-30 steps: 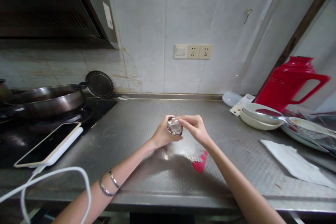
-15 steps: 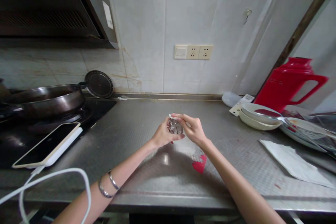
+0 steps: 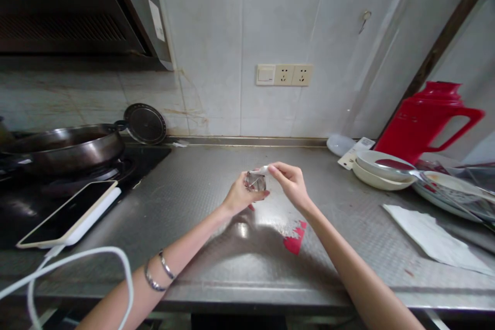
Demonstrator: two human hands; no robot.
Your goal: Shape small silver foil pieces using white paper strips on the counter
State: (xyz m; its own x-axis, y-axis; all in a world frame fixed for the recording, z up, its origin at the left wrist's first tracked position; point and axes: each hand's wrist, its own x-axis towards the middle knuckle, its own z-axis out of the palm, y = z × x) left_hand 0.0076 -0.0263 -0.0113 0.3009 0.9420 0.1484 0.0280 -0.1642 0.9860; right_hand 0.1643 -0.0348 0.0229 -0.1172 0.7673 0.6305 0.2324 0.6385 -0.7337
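Observation:
My left hand is wrapped round a small clear glass-like container, held above the metal counter. My right hand pinches a thin white piece at the container's top, between thumb and forefinger. The white piece reaches from the container's rim to my right fingertips. Whether it is still fixed to the container, I cannot tell. Below my hands, a red patch shows on the counter.
A phone with a white cable lies at the left by the stove, where a pan stands. On the right are stacked bowls, a red thermos and a white paper sheet.
My right hand has moved slightly right, away from the container, drawing the white piece out with it. My left hand has shifted a little to the left and still holds the container.

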